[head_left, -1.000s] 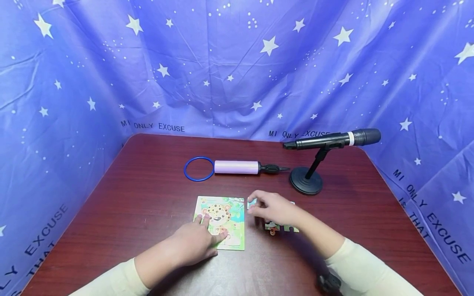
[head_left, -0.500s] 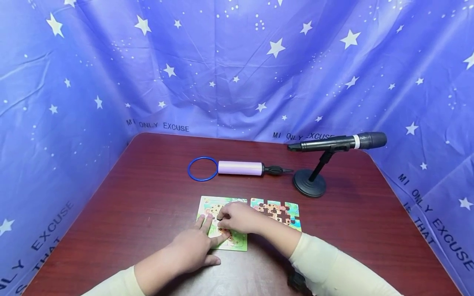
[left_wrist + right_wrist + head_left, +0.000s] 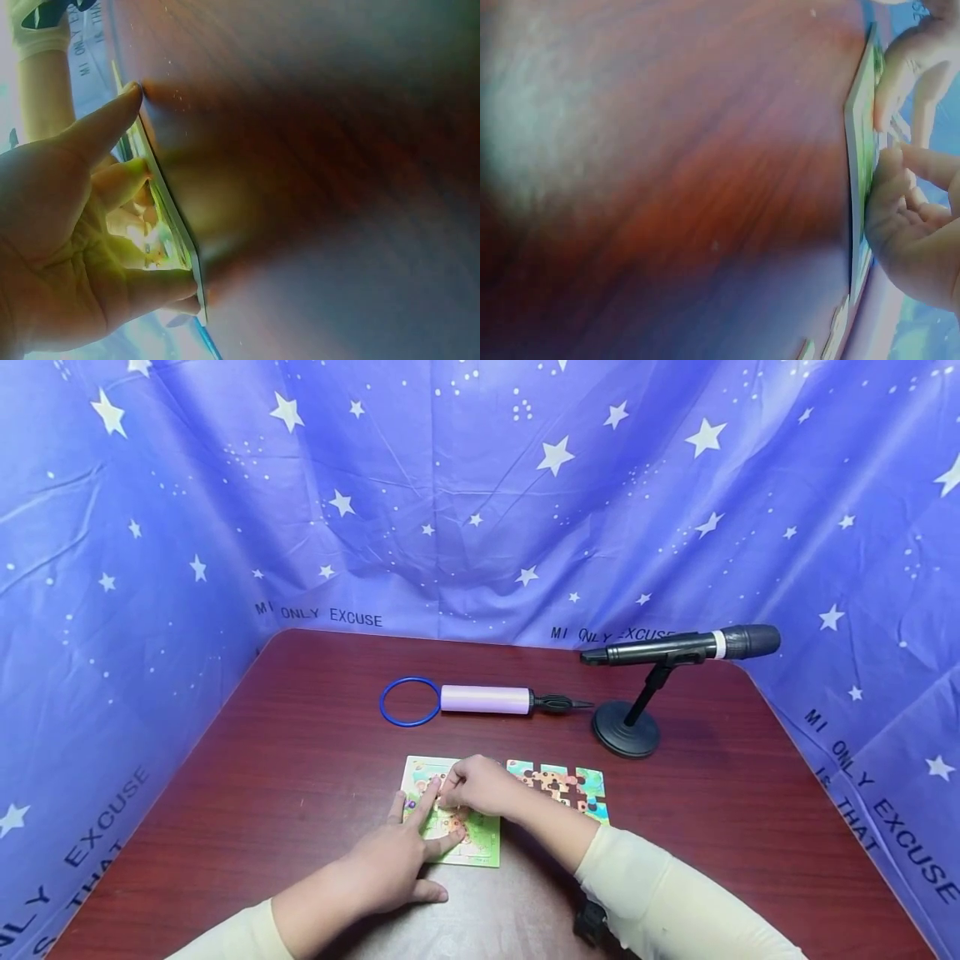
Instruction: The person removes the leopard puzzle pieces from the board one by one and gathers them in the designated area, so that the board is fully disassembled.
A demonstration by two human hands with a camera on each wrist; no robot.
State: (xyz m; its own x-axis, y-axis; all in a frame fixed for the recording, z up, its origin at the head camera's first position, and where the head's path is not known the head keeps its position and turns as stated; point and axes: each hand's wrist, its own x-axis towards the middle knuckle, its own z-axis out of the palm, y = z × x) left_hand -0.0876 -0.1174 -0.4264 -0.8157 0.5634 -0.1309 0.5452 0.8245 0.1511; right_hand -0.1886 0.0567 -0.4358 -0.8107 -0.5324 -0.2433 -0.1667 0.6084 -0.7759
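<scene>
A square jigsaw puzzle board (image 3: pixel 480 852) with a spotted cartoon animal lies on the table near its front. My left hand (image 3: pixel 397 852) rests on the board's left side, fingers spread; its thumb sits at the near edge in the left wrist view. Over the board's upper middle is my right hand (image 3: pixel 480 787), thumb and index finger brought together. In the right wrist view, these fingertips pinch a thin pale puzzle piece (image 3: pixel 898 133), mostly hidden by fingers. Right of the board lie several loosely joined jigsaw pieces (image 3: pixel 591 781), partly behind the right forearm.
Behind the board lie a blue ring (image 3: pixel 384 714) and a lilac hand pump (image 3: pixel 486 699) with a black nozzle. A black microphone (image 3: pixel 660 649) on a round-based stand (image 3: pixel 626 735) is at the right. Starry blue cloth (image 3: pixel 420 485) surrounds the table (image 3: pixel 315 718).
My right hand has moved left, from beside a light blue piece onto the board, uncovering the pieces at right. The left hand stays on the board, its fingers shifting slightly.
</scene>
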